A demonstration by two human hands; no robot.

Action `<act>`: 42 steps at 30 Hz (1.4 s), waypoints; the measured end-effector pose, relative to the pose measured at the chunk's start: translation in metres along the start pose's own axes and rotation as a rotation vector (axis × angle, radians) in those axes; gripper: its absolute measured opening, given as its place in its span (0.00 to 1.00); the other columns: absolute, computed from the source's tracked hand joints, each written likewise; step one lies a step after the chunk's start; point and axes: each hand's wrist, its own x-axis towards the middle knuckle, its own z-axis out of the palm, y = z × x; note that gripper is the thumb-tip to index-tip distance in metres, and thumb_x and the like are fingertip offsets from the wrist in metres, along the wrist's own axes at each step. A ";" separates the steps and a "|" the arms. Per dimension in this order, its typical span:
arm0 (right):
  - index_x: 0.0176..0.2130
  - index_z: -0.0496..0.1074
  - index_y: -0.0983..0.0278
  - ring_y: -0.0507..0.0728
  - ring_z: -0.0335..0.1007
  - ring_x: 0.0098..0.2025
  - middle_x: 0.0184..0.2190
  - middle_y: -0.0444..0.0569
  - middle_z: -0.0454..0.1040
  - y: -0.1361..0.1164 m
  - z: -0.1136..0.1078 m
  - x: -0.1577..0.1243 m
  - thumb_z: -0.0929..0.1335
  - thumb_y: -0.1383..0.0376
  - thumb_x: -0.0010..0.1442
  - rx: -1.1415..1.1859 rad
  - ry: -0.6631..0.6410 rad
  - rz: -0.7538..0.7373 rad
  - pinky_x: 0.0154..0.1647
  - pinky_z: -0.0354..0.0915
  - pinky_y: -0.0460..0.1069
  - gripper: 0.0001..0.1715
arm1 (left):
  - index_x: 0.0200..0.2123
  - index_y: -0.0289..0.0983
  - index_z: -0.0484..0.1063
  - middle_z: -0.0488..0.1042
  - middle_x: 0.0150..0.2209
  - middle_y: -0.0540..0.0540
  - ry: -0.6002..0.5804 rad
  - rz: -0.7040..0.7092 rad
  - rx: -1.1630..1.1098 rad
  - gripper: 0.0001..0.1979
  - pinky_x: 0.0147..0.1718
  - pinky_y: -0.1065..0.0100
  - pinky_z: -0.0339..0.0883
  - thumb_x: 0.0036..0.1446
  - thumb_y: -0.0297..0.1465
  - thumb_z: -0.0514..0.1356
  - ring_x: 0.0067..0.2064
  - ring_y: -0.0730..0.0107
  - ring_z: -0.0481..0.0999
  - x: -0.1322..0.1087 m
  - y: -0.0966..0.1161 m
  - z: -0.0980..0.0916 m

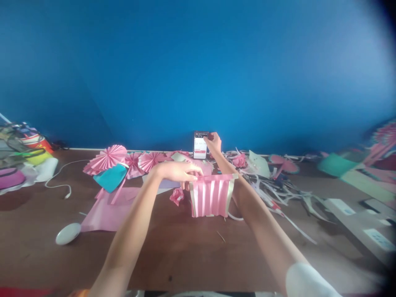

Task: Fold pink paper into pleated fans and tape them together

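Observation:
My left hand (177,171) pinches the top left edge of a pink accordion-pleated paper (212,196) that stands upright on the brown table (185,247). My right hand (213,142) reaches far forward, its fingers closed on the right side of a phone (200,145) propped against the blue wall, its screen lit. A small pink paper rosette (177,196) lies just left of the pleated paper.
Pink paper fans (108,159) and a teal sheet (110,177) lie at the back left over a flat pink sheet (108,210). A white oval object (68,233) and a white cable (58,181) sit left. Paper scraps (278,185) spread right; white boxes (355,218) far right.

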 end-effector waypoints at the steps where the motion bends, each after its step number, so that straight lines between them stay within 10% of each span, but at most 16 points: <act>1: 0.41 0.67 0.62 0.56 0.71 0.37 0.38 0.50 0.77 0.001 0.000 -0.001 0.66 0.57 0.52 -0.001 -0.002 -0.002 0.37 0.64 0.48 0.17 | 0.58 0.42 0.65 0.76 0.51 0.45 0.003 0.004 -0.003 0.22 0.36 0.70 0.66 0.64 0.42 0.52 0.33 0.71 0.78 0.000 0.001 0.000; 18: 0.44 0.69 0.65 0.58 0.71 0.41 0.43 0.54 0.76 -0.004 -0.014 -0.007 0.66 0.59 0.53 -0.005 -0.034 0.121 0.40 0.65 0.50 0.19 | 0.57 0.40 0.65 0.76 0.47 0.42 0.044 0.013 -0.037 0.22 0.34 0.70 0.67 0.63 0.40 0.54 0.41 0.66 0.77 -0.003 -0.009 -0.005; 23: 0.41 0.71 0.64 0.56 0.74 0.34 0.38 0.53 0.78 -0.034 -0.053 -0.024 0.65 0.59 0.59 0.059 -0.275 0.149 0.30 0.65 0.47 0.13 | 0.54 0.38 0.68 0.76 0.48 0.42 0.161 -0.003 0.057 0.20 0.37 0.70 0.63 0.62 0.41 0.55 0.42 0.66 0.75 -0.004 -0.014 -0.012; 28: 0.41 0.73 0.63 0.56 0.74 0.33 0.32 0.52 0.79 -0.070 -0.103 -0.057 0.60 0.44 0.65 0.193 -0.695 0.089 0.31 0.66 0.48 0.27 | 0.57 0.38 0.67 0.77 0.47 0.41 0.303 -0.069 -0.002 0.24 0.32 0.69 0.60 0.62 0.43 0.55 0.35 0.67 0.73 -0.007 -0.020 -0.014; 37: 0.38 0.73 0.63 0.52 0.66 0.26 0.26 0.46 0.74 -0.089 -0.125 -0.096 0.70 0.53 0.58 0.056 -0.642 -0.143 0.26 0.58 0.48 0.16 | 0.55 0.42 0.67 0.75 0.52 0.42 0.360 -0.090 -0.087 0.18 0.22 0.69 0.54 0.64 0.38 0.52 0.22 0.76 0.66 -0.014 -0.014 -0.013; 42: 0.36 0.73 0.62 0.51 0.62 0.25 0.27 0.46 0.72 -0.101 -0.134 -0.102 0.65 0.48 0.63 -0.020 -0.694 -0.182 0.23 0.54 0.47 0.21 | 0.54 0.41 0.68 0.76 0.51 0.43 0.439 0.030 -0.115 0.16 0.36 0.68 0.65 0.64 0.34 0.53 0.40 0.67 0.76 -0.006 -0.019 -0.014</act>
